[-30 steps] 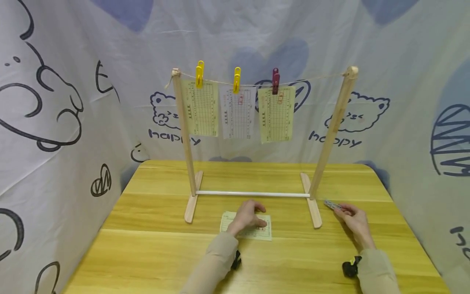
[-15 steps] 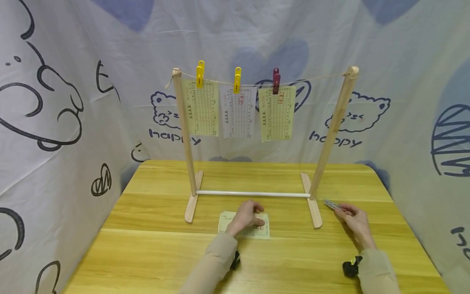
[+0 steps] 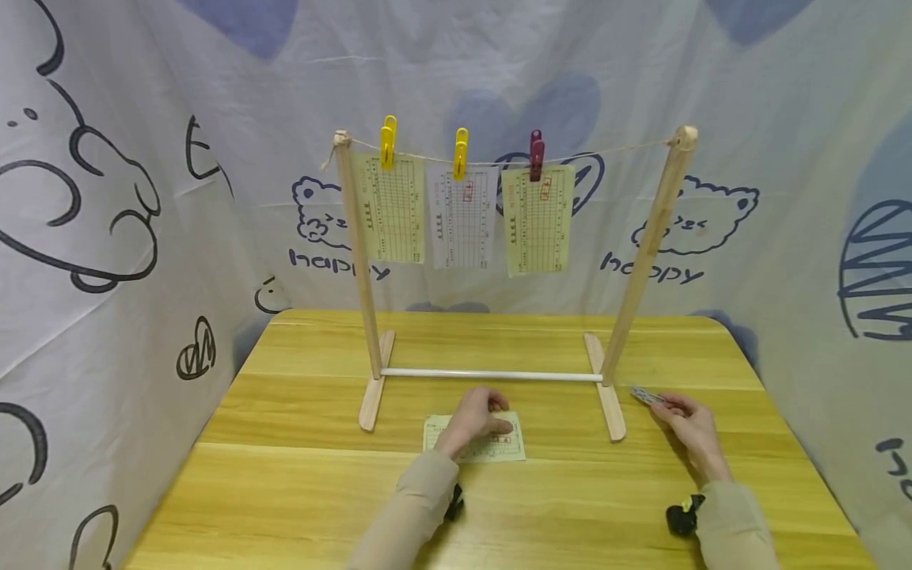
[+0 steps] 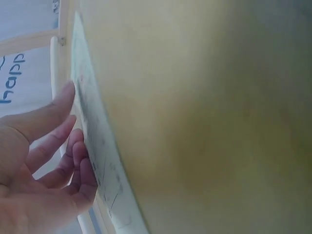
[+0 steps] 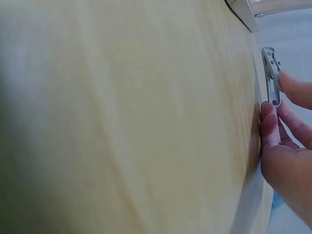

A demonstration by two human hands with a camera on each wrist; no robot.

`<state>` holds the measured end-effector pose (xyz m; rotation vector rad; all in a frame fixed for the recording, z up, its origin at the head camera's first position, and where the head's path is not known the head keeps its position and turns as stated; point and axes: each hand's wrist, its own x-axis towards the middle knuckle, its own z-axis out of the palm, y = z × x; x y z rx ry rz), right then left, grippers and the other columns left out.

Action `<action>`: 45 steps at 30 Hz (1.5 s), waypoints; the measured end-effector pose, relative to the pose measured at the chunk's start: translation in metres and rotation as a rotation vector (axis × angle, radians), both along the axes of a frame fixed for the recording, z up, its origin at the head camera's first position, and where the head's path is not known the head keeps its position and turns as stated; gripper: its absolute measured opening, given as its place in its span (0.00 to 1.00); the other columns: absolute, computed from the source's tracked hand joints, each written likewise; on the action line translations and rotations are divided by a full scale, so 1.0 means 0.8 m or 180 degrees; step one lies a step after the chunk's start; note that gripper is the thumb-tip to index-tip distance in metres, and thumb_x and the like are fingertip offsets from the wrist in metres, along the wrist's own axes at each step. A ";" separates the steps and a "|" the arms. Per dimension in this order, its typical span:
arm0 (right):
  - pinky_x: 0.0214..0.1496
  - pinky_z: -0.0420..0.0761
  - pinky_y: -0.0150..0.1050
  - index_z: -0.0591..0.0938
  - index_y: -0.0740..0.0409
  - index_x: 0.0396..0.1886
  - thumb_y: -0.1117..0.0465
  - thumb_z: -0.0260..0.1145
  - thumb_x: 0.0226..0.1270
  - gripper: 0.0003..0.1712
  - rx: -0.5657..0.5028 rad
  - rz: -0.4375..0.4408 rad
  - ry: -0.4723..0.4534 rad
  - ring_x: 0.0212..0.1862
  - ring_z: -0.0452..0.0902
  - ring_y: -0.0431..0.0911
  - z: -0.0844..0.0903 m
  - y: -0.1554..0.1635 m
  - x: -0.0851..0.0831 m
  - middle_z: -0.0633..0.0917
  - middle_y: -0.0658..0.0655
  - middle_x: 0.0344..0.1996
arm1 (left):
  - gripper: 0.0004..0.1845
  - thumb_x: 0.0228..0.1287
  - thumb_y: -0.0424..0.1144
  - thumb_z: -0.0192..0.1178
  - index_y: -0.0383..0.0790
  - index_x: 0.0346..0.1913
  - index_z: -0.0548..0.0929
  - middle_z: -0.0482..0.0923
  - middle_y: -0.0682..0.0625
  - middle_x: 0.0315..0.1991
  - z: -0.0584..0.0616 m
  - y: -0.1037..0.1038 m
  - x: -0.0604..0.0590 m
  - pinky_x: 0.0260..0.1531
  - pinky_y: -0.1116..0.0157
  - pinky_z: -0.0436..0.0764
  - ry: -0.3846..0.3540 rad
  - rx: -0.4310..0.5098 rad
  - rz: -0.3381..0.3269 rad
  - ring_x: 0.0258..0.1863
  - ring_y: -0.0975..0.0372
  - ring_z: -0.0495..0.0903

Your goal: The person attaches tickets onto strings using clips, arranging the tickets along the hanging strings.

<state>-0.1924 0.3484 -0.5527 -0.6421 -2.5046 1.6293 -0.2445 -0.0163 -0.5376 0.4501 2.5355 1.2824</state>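
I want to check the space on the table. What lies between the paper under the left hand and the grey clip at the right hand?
In the head view, the rack's right wooden foot lies between the paper and the grey clip; otherwise bare table.

Table (image 3: 285, 491): honey-yellow wood grain. Rack posts (image 3: 648, 245): pale wood, white crossbar (image 3: 492, 375). Pegs: two yellow (image 3: 387, 142) (image 3: 461, 153), one dark red (image 3: 536, 155). Hung slips: pale yellow (image 3: 392, 207), white (image 3: 463, 218), pale yellow (image 3: 537, 220), all gridded, with red marks on the middle and right ones. Slip on the table (image 3: 492, 447): pale yellow, gridded. Clip (image 3: 644, 395): grey. Backdrop (image 3: 142, 158): white, black bear outlines, blue hearts. Sleeves (image 3: 413, 514): beige.
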 end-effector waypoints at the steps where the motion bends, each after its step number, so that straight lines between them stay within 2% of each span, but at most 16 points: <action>1: 0.31 0.75 0.24 0.73 0.73 0.65 0.61 0.64 0.72 0.28 -0.0001 0.0006 -0.0002 0.30 0.70 0.28 0.000 0.001 0.000 0.76 0.34 0.26 | 0.19 0.51 0.32 0.78 0.33 0.46 0.86 0.83 0.44 0.44 0.001 -0.001 0.000 0.45 0.63 0.81 0.0004 0.0011 -0.0008 0.42 0.58 0.78; 5: 0.32 0.76 0.24 0.72 0.73 0.66 0.61 0.64 0.73 0.28 -0.0013 0.0020 -0.0024 0.31 0.70 0.28 -0.001 0.003 -0.001 0.77 0.34 0.27 | 0.22 0.48 0.33 0.79 0.33 0.49 0.86 0.85 0.42 0.48 0.005 -0.003 -0.001 0.51 0.58 0.83 0.0037 -0.0016 -0.0032 0.47 0.54 0.80; 13: 0.32 0.76 0.24 0.73 0.74 0.65 0.60 0.65 0.72 0.28 -0.0038 0.0039 -0.0045 0.31 0.71 0.29 -0.001 0.003 -0.003 0.80 0.40 0.31 | 0.19 0.45 0.31 0.80 0.34 0.43 0.87 0.84 0.45 0.41 0.001 0.002 -0.003 0.45 0.62 0.82 0.0113 -0.0263 0.0012 0.40 0.59 0.78; 23: 0.32 0.77 0.24 0.72 0.74 0.65 0.60 0.65 0.72 0.29 -0.0054 0.0050 -0.0060 0.31 0.71 0.29 0.000 0.002 -0.002 0.78 0.38 0.30 | 0.15 0.46 0.30 0.80 0.35 0.38 0.87 0.85 0.46 0.38 0.000 0.002 -0.003 0.39 0.65 0.80 0.0190 -0.0259 0.0024 0.37 0.61 0.77; 31: 0.33 0.77 0.24 0.72 0.74 0.66 0.59 0.66 0.72 0.30 -0.0092 0.0065 -0.0078 0.31 0.71 0.29 0.000 0.003 -0.002 0.79 0.40 0.32 | 0.16 0.47 0.30 0.79 0.35 0.41 0.88 0.86 0.44 0.42 0.002 0.001 -0.001 0.45 0.60 0.84 0.0226 -0.0221 0.0013 0.42 0.56 0.82; 40: 0.33 0.77 0.24 0.71 0.74 0.66 0.58 0.65 0.73 0.31 -0.0088 0.0095 -0.0060 0.32 0.71 0.28 -0.001 0.004 -0.001 0.77 0.35 0.29 | 0.14 0.48 0.28 0.78 0.34 0.40 0.88 0.86 0.43 0.43 0.002 0.002 0.001 0.48 0.57 0.85 0.0190 -0.0179 0.0014 0.44 0.54 0.82; 45: 0.34 0.77 0.23 0.72 0.74 0.66 0.58 0.66 0.72 0.31 -0.0093 0.0102 -0.0028 0.32 0.72 0.27 -0.002 0.004 -0.001 0.78 0.35 0.30 | 0.18 0.48 0.27 0.78 0.33 0.45 0.87 0.86 0.41 0.44 0.003 0.003 0.001 0.49 0.55 0.84 0.0204 -0.0189 -0.0003 0.45 0.53 0.82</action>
